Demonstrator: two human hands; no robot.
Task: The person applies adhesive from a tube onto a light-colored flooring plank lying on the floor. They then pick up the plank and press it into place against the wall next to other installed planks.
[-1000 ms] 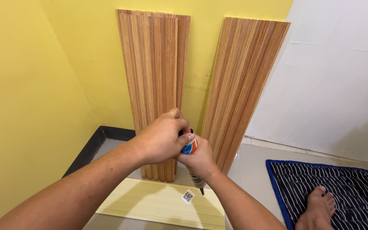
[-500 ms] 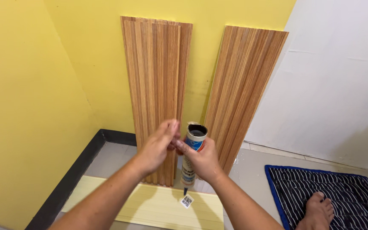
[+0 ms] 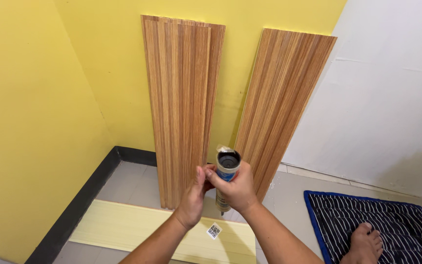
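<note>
My right hand [image 3: 238, 190] grips a tube-shaped cartridge [image 3: 227, 171] with a blue and white label, its dark open end tilted up toward me and its nozzle pointing down at the floor. My left hand [image 3: 194, 198] is beside it, fingers touching the cartridge's side and my right hand's fingers. Both hands hover above a pale yellow panel [image 3: 137, 227] lying flat on the floor, which bears a small square code sticker [image 3: 214, 231].
Two wood-grain slatted panels [image 3: 184, 98] [image 3: 279, 102] lean upright against the yellow wall. A dark baseboard [image 3: 81, 195] runs along the left wall. A blue-edged striped mat [image 3: 382, 225] lies at the right with a bare foot [image 3: 365, 242] on it.
My left hand came off the top of the cartridge and dropped to its side. The cartridge's open end is now uncovered and tilted toward me.
</note>
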